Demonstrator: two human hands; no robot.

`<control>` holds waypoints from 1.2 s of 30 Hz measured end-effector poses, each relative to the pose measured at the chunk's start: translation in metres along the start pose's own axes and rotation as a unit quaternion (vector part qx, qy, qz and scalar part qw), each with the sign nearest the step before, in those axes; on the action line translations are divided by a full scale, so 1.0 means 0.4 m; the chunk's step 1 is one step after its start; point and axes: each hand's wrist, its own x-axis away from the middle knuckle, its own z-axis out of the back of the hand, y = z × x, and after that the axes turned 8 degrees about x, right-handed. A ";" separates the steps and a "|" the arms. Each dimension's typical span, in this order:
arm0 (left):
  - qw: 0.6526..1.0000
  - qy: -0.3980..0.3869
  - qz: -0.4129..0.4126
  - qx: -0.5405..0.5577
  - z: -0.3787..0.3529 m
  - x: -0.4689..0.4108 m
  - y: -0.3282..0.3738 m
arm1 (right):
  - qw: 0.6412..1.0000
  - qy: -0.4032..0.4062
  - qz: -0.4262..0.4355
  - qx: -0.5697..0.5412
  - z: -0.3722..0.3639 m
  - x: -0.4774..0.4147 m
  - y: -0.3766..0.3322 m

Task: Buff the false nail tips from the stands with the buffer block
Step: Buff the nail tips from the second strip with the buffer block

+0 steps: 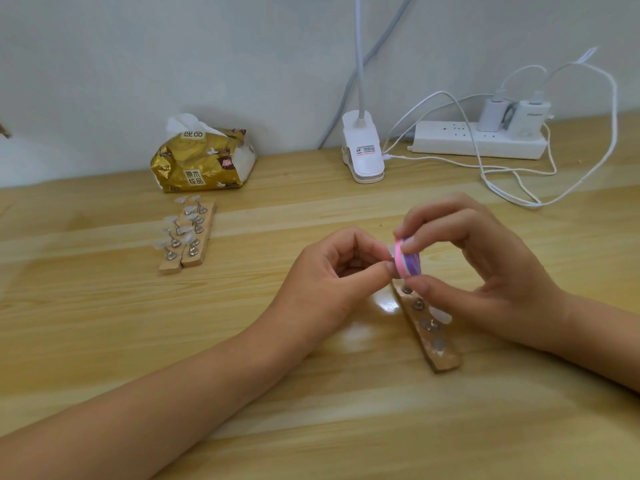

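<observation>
Plainly, the right hand [485, 268] gripped the buffer [410, 261] by its ends, baring its face. The left hand [332, 275] pinched what seemed a tip [390, 251] against it.

One head-worn wide-angle view looks forward and down from above the person's forearms onto the wooden desk [104, 341], close to both hands at centre, reaching as far as the back wall [173, 64].
</observation>
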 end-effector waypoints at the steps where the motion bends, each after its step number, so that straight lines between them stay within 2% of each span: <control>1: 1.000 -0.003 -0.001 -0.004 0.000 0.002 0.000 | 1.000 0.000 0.008 0.001 -0.002 0.000 -0.003; 7: 1.000 -0.003 0.004 0.031 0.004 0.000 0.003 | 0.995 0.030 -0.098 -0.011 0.002 -0.004 0.023; 18: 0.995 0.003 0.054 0.086 0.007 -0.012 -0.005 | 0.981 0.056 -0.141 -0.120 0.007 -0.003 0.003; 23: 0.998 -0.001 0.045 0.037 0.004 -0.010 -0.002 | 0.987 0.049 -0.119 -0.099 0.009 0.000 -0.001; 27: 0.999 -0.014 0.029 -0.015 0.002 -0.008 -0.002 | 0.995 0.040 -0.068 -0.067 0.008 0.003 -0.007; 31: 1.000 -0.009 0.019 -0.011 0.003 -0.009 -0.005 | 1.000 0.003 -0.022 -0.021 0.006 0.002 -0.008; 36: 1.000 -0.016 0.012 -0.003 0.005 -0.008 -0.009 | 1.000 0.000 -0.023 -0.017 0.008 -0.001 -0.010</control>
